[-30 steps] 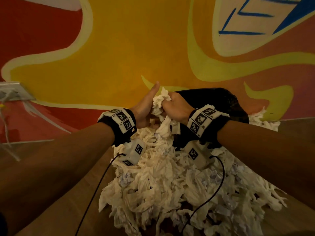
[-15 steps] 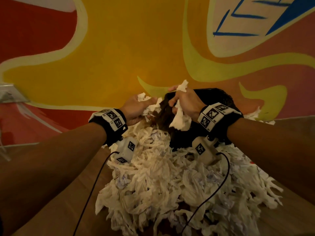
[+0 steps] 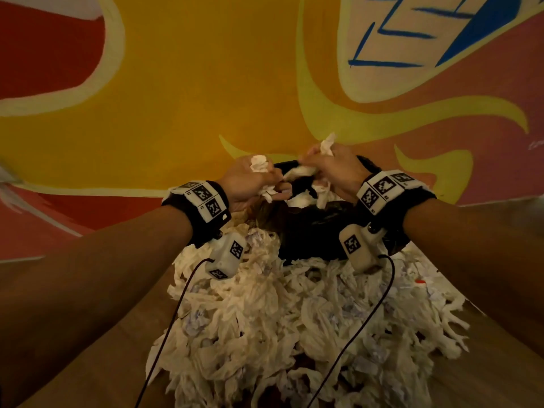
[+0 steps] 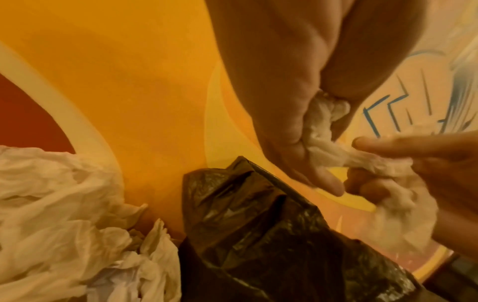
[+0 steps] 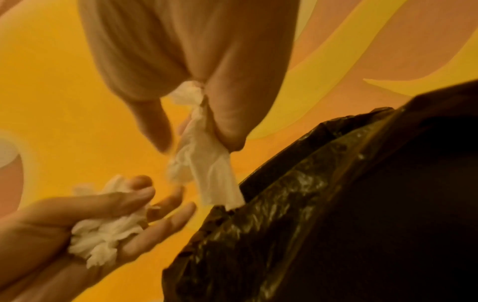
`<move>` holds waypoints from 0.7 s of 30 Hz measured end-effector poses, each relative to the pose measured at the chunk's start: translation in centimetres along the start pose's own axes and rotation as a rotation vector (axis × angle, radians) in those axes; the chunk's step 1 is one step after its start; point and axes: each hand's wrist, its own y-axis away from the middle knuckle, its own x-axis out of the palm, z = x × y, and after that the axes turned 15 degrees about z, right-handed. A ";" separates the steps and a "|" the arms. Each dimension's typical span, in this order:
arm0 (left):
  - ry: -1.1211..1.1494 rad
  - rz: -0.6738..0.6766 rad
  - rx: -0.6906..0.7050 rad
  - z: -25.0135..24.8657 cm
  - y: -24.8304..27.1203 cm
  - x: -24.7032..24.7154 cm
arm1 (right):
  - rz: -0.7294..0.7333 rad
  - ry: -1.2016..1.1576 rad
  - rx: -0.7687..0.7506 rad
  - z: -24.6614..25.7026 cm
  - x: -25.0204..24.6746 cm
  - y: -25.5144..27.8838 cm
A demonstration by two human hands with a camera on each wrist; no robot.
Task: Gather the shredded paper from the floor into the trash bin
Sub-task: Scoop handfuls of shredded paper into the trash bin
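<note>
A big heap of cream shredded paper (image 3: 294, 319) covers the wooden floor in front of me. Behind it stands the trash bin, lined with a black bag (image 3: 318, 231). Both hands hover over the bin's mouth. My left hand (image 3: 266, 184) holds a crumpled wad of paper (image 5: 103, 230) in its palm under the thumb. My right hand (image 3: 315, 169) pinches a strip of paper (image 5: 204, 163) whose lower end hangs down to the bag's rim (image 5: 284, 183). A strand of paper (image 4: 344, 157) stretches between the two hands.
A painted wall (image 3: 206, 83) in yellow, red and orange rises right behind the bin. Paper also lies to the bin's right (image 3: 418, 272). Bare wooden floor (image 3: 117, 363) shows left of the heap. Two cables (image 3: 176, 313) hang from my wrist cameras.
Both hands lifted a clump off the heap's top, drew apart with paper in each, and moved forward over the bin's mouth.
</note>
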 end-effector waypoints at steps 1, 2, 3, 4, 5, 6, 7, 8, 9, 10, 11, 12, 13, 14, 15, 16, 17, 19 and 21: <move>0.049 0.023 0.006 -0.1 -0.3 0.5 | -0.045 0.028 -0.012 -0.2 -0.4 -0.2; 0.077 0.025 0.010 -0.2 -0.5 1.0 | -0.102 0.056 -0.014 -0.4 -0.8 -0.5; 0.075 0.015 0.015 -0.2 -0.8 1.4 | -0.150 0.063 -0.006 -0.6 -1.2 -0.5; 0.035 0.001 0.025 -0.1 -1.0 1.7 | -0.168 0.050 -0.005 -0.8 -1.6 -0.6; -0.037 -0.018 0.035 0.0 -1.4 2.0 | -0.162 0.027 -0.009 -1.0 -2.0 -0.6; -0.125 -0.034 0.036 0.2 -1.7 2.2 | -0.148 -0.002 -0.025 -1.3 -2.4 -0.5; -0.203 -0.043 0.028 0.4 -2.1 2.3 | -0.132 -0.036 -0.031 -1.5 -2.8 -0.3; -0.260 -0.053 0.018 0.4 -2.4 2.5 | -0.126 -0.062 -0.026 -1.7 -3.2 -0.2; -0.309 -0.069 0.016 0.4 -2.7 2.7 | -0.128 -0.100 -0.007 -1.8 -3.6 0.1; -0.351 -0.088 0.031 0.3 -2.9 2.9 | -0.125 -0.138 0.010 -1.9 -3.9 0.4; -0.389 -0.100 0.051 0.3 -3.2 3.0 | -0.148 -0.094 0.025 -1.8 -4.2 0.7; -0.437 -0.094 0.071 0.3 -3.3 3.2 | -0.197 0.046 0.019 -1.8 -4.6 0.9; -0.488 -0.080 0.076 0.3 -3.5 3.3 | -0.247 0.229 0.016 -1.6 -5.0 1.3; -0.536 -0.064 0.058 0.4 -3.7 3.4 | -0.278 0.380 0.009 -1.7 -5.5 1.5; -0.554 -0.041 0.030 0.6 -3.9 3.5 | -0.285 0.472 0.011 -1.8 -5.8 1.7; -0.565 -0.006 0.000 0.8 -4.2 3.6 | -0.287 0.540 0.012 -2.0 -6.1 1.9; -0.612 0.027 -0.035 1.0 -4.6 3.7 | -0.292 0.587 0.024 -2.2 -6.4 1.9; -0.727 0.021 -0.098 1.4 -5.0 4.2 | -0.265 0.632 0.063 -2.6 -6.7 1.7; -0.756 0.064 -0.135 1.7 -5.4 4.2 | -0.192 0.766 0.132 -3.0 -7.2 1.6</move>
